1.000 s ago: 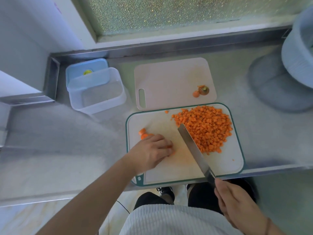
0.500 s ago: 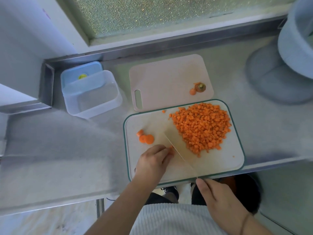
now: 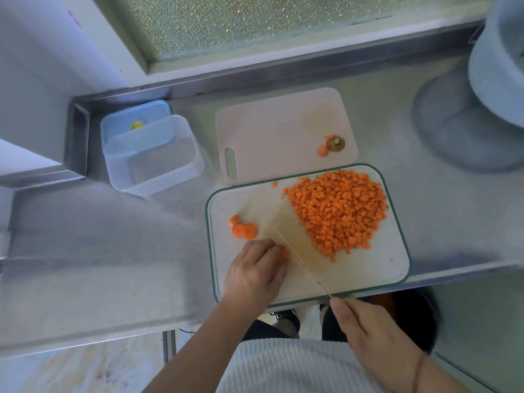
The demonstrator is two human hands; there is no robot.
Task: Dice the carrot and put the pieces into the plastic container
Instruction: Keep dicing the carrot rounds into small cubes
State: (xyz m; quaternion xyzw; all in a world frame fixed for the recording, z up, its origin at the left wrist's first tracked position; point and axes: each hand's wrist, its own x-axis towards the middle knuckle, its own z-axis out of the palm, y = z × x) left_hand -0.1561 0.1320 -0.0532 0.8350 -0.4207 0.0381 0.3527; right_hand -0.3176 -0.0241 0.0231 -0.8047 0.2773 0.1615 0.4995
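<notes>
Overhead, two bare hands cut a carrot on a green-rimmed cutting board (image 3: 397, 268)

Curled fingers of the left hand (image 3: 255, 269) pin a small carrot piece (image 3: 283, 254) to the board, while the right hand (image 3: 368, 336) grips the handle of a knife (image 3: 297, 258) whose blade stands edge-down just beside that piece. Right of the blade lies a large heap of diced carrot (image 3: 340, 214); a few round carrot slices (image 3: 243, 229) lie left of it. Well apart, at the back left of the steel counter (image 3: 113, 265), stands the clear plastic container (image 3: 154, 157), holding no carrot
</notes>
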